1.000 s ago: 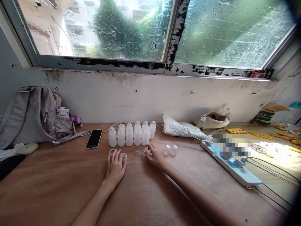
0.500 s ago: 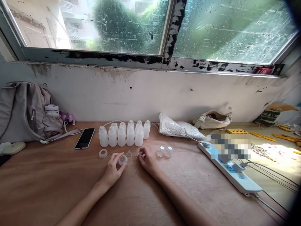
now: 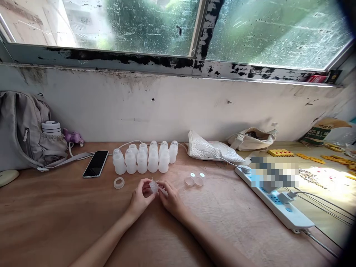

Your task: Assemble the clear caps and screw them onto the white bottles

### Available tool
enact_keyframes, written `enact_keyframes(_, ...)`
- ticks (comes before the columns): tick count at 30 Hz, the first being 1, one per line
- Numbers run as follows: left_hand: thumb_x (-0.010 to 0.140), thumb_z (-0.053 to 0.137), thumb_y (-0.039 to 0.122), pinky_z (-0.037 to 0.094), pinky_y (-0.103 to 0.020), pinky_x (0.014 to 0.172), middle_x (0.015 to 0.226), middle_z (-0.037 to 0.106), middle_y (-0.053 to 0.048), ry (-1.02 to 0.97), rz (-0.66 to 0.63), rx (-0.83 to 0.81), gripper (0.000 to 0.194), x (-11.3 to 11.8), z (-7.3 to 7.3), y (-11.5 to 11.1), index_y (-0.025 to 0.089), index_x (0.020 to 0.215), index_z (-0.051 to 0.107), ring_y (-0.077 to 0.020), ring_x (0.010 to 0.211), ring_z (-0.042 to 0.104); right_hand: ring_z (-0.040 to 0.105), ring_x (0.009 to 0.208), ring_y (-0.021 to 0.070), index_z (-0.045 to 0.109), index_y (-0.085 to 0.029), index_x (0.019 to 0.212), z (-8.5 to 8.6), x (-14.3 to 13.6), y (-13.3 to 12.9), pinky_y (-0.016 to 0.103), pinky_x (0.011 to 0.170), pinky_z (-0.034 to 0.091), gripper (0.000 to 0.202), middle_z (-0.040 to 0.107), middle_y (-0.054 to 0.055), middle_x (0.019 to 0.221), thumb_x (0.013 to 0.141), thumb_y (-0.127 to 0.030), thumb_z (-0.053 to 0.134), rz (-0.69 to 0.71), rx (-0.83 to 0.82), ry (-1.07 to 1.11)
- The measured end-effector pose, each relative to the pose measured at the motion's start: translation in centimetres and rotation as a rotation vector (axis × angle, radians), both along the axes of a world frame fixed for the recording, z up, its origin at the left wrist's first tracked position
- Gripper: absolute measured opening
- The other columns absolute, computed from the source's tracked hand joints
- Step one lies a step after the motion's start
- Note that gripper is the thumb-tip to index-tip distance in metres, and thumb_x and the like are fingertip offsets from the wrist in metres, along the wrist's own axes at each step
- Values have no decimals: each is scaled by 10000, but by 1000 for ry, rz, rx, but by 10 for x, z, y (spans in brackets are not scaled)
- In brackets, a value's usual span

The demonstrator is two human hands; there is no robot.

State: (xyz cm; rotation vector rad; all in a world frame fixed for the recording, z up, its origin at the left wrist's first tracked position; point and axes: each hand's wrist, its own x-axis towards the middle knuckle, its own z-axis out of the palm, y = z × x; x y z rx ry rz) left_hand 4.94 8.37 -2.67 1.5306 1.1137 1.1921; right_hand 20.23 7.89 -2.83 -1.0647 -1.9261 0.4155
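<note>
My left hand [image 3: 139,198] holds a small translucent plastic ring cap [image 3: 153,186] just above the brown table. My right hand [image 3: 170,197] meets it from the right, pinching a small clear insert [image 3: 162,190] against the cap. Behind my hands stands a cluster of several white plastic bottles [image 3: 144,159]. One loose ring cap [image 3: 119,183] lies to the left of my left hand. Two clear round discs [image 3: 194,181] and two smaller pieces [image 3: 197,174] lie to the right of my right hand.
A black phone [image 3: 96,168] lies left of the bottles, near a grey backpack [image 3: 22,133] with a cup in its pocket. A white crumpled bag [image 3: 213,151], a beige pouch [image 3: 253,139] and a white power strip [image 3: 278,200] with cables sit on the right. Yellow parts [image 3: 279,152] lie further right.
My left hand picked up a ring cap from the table and my right hand picked up a small clear insert; both hands came together in front of the bottles. The view shifted slightly right.
</note>
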Motion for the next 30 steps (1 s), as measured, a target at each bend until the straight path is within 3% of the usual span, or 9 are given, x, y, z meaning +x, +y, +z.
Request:
enact_keyframes(5, 653, 631, 201, 492, -309, 770, 956, 611, -59, 14, -29, 19, 341, 1, 0, -2, 189, 955, 472, -169, 870, 602, 543, 890, 209, 470, -268, 1137, 2, -3, -2, 354, 763, 474, 399, 563, 66, 942, 786, -95, 393, -13, -23, -33)
enact_keyframes(11, 661, 618, 182, 493, -312, 779, 984, 609, -62, 17, -41, 29, 353, 0, 2, -3, 195, 989, 487, -171, 882, 603, 552, 856, 189, 423, -269, 1182, 9, -5, -10, 354, 779, 462, 508, 582, 47, 957, 723, -51, 414, 74, -60, 48)
enact_keyframes(14, 661, 615, 175, 486, -313, 797, 1044, 589, -71, 24, -53, 44, 385, -2, 4, -4, 192, 1029, 502, -182, 924, 588, 570, 840, 172, 462, -246, 1116, 13, -6, -12, 331, 766, 468, 428, 600, 36, 917, 730, -67, 423, 87, -157, 212)
enact_keyframes(17, 660, 621, 161, 450, -335, 861, 1070, 577, -73, 47, -64, 76, 410, -3, 8, -6, 194, 1049, 497, -196, 980, 560, 570, 831, 169, 517, -214, 1003, 17, -6, -9, 315, 747, 467, 249, 598, 45, 895, 772, -151, 451, -30, -238, 397)
enact_keyframes(19, 663, 624, 157, 414, -352, 906, 1082, 574, -74, 68, -75, 101, 405, -4, 12, -8, 199, 1044, 494, -207, 1031, 532, 570, 756, 156, 530, -199, 982, 18, -5, -7, 292, 687, 472, 206, 593, 41, 847, 784, -219, 477, -65, -318, 483)
enact_keyframes(22, 680, 607, 142, 378, -364, 937, 1109, 566, -76, 85, -93, 127, 394, -4, 15, -10, 203, 1046, 476, -212, 1086, 494, 513, 517, 109, 534, -177, 978, 17, -7, -4, 232, 483, 437, 227, 556, -4, 661, 796, -300, 478, 66, -513, 568)
enact_keyframes(24, 688, 597, 145, 384, -359, 920, 1130, 551, -78, 112, -90, 142, 384, -4, 17, -11, 206, 1044, 467, -209, 1079, 496, 460, 436, 89, 544, -166, 935, 15, -9, -4, 208, 404, 387, 223, 521, -26, 585, 786, -325, 493, 120, -582, 601)
enact_keyframes(30, 741, 551, 249, 452, -281, 697, 1003, 555, -73, 227, -58, 152, 309, -3, 21, -13, 186, 1037, 489, -168, 810, 559, 468, 481, 88, 552, -176, 889, 12, -12, -7, 206, 430, 391, 170, 557, -5, 680, 775, -293, 506, 25, -526, 552)
